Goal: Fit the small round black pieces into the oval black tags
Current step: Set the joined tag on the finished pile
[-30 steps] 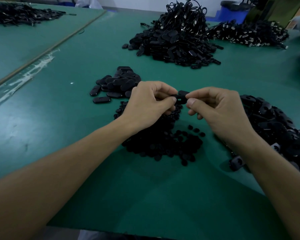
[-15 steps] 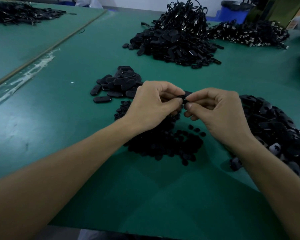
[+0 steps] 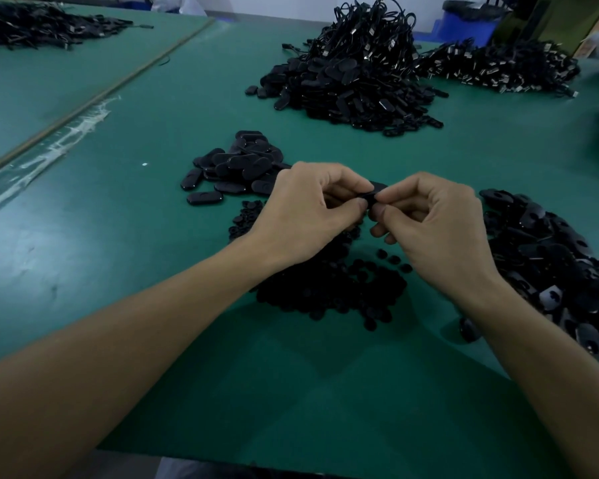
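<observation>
Crosswise, the oval tag (image 3: pixel 374 192) sits pinched between left hand (image 3: pixel 301 209) and right hand (image 3: pixel 433 219).

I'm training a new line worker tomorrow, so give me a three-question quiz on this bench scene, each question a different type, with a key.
1. True or false: the left hand and the right hand both pinch one oval tag.
2. The pile of round pieces lies: A beneath the hands; B in a blue bin; C on the floor.
3. Fill in: the table top is ____.
Key: 1 true; 2 A; 3 green.
</observation>
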A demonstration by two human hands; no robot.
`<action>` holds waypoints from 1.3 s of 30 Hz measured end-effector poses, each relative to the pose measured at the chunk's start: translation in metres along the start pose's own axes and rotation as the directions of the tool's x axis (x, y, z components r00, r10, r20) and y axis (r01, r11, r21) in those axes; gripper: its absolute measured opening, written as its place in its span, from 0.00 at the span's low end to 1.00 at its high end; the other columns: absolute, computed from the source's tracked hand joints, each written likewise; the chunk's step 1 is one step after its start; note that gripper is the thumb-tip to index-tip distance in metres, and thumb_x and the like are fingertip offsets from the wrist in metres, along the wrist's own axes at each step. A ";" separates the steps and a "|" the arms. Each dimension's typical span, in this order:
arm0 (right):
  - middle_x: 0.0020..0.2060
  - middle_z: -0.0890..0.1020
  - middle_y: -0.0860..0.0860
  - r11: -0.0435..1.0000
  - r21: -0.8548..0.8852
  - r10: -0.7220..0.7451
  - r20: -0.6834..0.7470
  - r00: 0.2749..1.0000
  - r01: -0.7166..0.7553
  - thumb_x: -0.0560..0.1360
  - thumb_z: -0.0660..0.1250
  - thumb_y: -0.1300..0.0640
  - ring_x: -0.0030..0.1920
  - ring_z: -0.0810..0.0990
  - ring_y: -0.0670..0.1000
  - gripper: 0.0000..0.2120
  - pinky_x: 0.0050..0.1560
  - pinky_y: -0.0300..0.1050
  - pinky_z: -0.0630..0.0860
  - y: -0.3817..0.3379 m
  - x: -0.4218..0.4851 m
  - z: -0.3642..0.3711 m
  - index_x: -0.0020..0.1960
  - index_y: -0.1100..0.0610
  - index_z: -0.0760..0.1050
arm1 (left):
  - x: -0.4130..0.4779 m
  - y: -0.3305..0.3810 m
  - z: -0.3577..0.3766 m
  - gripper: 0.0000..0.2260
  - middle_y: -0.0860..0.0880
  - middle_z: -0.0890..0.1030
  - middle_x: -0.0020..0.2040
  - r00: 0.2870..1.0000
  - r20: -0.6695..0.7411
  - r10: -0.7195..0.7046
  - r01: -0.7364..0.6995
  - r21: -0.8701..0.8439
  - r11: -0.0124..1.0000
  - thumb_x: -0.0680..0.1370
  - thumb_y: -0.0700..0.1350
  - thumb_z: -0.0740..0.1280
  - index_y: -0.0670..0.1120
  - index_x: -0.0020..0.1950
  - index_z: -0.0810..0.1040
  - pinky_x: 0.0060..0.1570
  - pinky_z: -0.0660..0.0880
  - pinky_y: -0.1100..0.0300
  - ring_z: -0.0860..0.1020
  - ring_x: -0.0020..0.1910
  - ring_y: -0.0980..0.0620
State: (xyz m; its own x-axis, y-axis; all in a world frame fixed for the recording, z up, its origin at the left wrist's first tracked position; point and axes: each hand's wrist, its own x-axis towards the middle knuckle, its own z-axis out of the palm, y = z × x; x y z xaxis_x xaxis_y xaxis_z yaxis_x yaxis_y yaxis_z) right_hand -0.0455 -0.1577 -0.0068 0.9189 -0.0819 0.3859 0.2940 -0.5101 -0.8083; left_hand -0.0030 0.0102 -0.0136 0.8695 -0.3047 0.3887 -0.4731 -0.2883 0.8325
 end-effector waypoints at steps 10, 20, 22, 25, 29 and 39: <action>0.35 0.82 0.51 0.988 -0.140 -0.044 0.104 0.994 0.059 0.77 0.70 0.65 0.36 0.83 0.49 0.16 0.40 0.53 0.80 -0.007 -0.003 -0.003 0.44 0.48 0.67 | -0.001 -0.001 -0.001 0.06 0.59 0.83 0.41 0.996 0.076 0.038 -0.045 0.091 0.995 0.77 0.38 0.72 0.46 0.53 0.84 0.46 0.81 0.63 0.82 0.39 0.65; 0.36 0.83 0.54 0.989 -0.144 -0.006 0.084 0.996 0.018 0.75 0.71 0.63 0.37 0.84 0.53 0.16 0.39 0.58 0.80 -0.009 -0.003 -0.005 0.41 0.48 0.66 | 0.000 -0.002 0.000 0.07 0.57 0.85 0.40 0.998 0.058 0.029 -0.031 0.039 0.999 0.78 0.38 0.71 0.49 0.52 0.84 0.43 0.80 0.64 0.83 0.37 0.63; 0.36 0.83 0.53 0.991 -0.134 0.011 0.074 0.997 -0.001 0.75 0.71 0.63 0.37 0.84 0.52 0.16 0.40 0.57 0.81 -0.008 -0.002 -0.006 0.42 0.48 0.66 | 0.001 -0.003 -0.001 0.08 0.56 0.85 0.38 0.999 0.041 0.003 -0.004 0.007 1.000 0.78 0.38 0.70 0.52 0.50 0.83 0.42 0.81 0.63 0.84 0.36 0.59; 0.37 0.83 0.52 0.992 -0.122 0.029 0.067 0.997 -0.021 0.76 0.71 0.63 0.35 0.85 0.45 0.16 0.41 0.52 0.83 -0.006 -0.001 -0.007 0.42 0.49 0.66 | 0.002 -0.006 -0.001 0.08 0.52 0.86 0.37 0.999 0.037 -0.040 0.042 -0.057 0.997 0.78 0.38 0.70 0.51 0.50 0.83 0.42 0.83 0.59 0.85 0.36 0.54; 0.35 0.84 0.50 0.994 -0.111 0.029 0.065 0.997 -0.022 0.76 0.71 0.63 0.35 0.85 0.44 0.14 0.39 0.47 0.82 -0.005 0.000 -0.009 0.42 0.50 0.68 | 0.002 -0.006 0.000 0.07 0.51 0.86 0.38 0.997 0.058 -0.041 0.046 -0.081 0.996 0.78 0.38 0.70 0.49 0.50 0.84 0.42 0.84 0.55 0.85 0.36 0.52; 0.33 0.84 0.50 0.990 -0.138 -0.005 0.074 0.997 0.015 0.76 0.71 0.64 0.35 0.84 0.44 0.16 0.38 0.47 0.82 -0.004 0.000 -0.009 0.41 0.49 0.67 | 0.002 -0.006 0.000 0.07 0.52 0.86 0.40 0.997 0.078 -0.014 0.019 -0.061 0.998 0.78 0.38 0.70 0.50 0.51 0.84 0.43 0.84 0.53 0.85 0.38 0.52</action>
State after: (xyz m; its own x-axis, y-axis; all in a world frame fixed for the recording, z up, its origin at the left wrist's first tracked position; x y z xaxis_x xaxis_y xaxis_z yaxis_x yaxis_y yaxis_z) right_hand -0.0492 -0.1635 -0.0001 0.9344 -0.0155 0.3558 0.2689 -0.6245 -0.7333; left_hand 0.0014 0.0111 -0.0176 0.8626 -0.3703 0.3448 -0.4469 -0.2381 0.8623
